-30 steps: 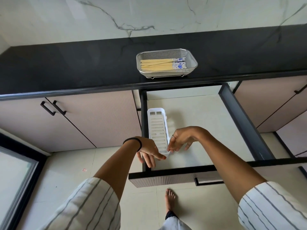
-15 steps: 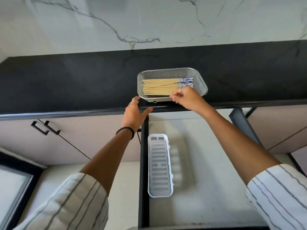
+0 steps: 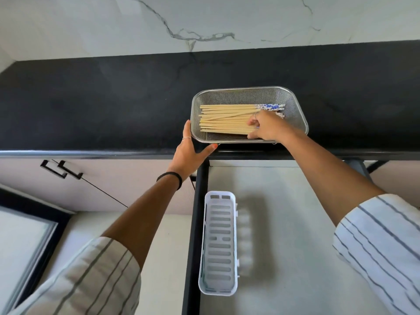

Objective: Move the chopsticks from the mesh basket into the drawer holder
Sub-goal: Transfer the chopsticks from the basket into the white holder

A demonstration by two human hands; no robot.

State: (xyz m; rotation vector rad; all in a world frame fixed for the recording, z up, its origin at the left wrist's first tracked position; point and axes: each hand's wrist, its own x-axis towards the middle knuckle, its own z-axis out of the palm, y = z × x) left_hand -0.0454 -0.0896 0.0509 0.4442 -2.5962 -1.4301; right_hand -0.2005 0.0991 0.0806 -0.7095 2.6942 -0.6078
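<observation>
I could read no brand, label or writing on anything; the only marking was a blue and white pattern on the far ends of the chopsticks [image 3: 227, 120]. They lay in a loose bundle, side by side, inside the basket [image 3: 295, 103], which sat on the black counter [image 3: 113, 105] close to its front edge. My right hand [image 3: 267, 128] reached into the basket from the front, fingers curled over the patterned end of the bundle and thumb low against the nearest sticks, gripping them; it hid most of that end. My left hand [image 3: 191, 148] was spread open against the basket's left front corner, fingers up along the rim and thumb stretched under the front edge. Below the basket the drawer [image 3: 295, 223] stood open, and the white slotted holder [image 3: 219, 244] lay in it against the left wall, nothing inside it. Left of the basket, under the counter, were two black cabinet handles [image 3: 61, 170]. Behind the basket rose a veined marble wall [image 3: 204, 23]. A black band [image 3: 170, 177] circled my left wrist, and both striped sleeves [image 3: 381, 242] were pushed up.
</observation>
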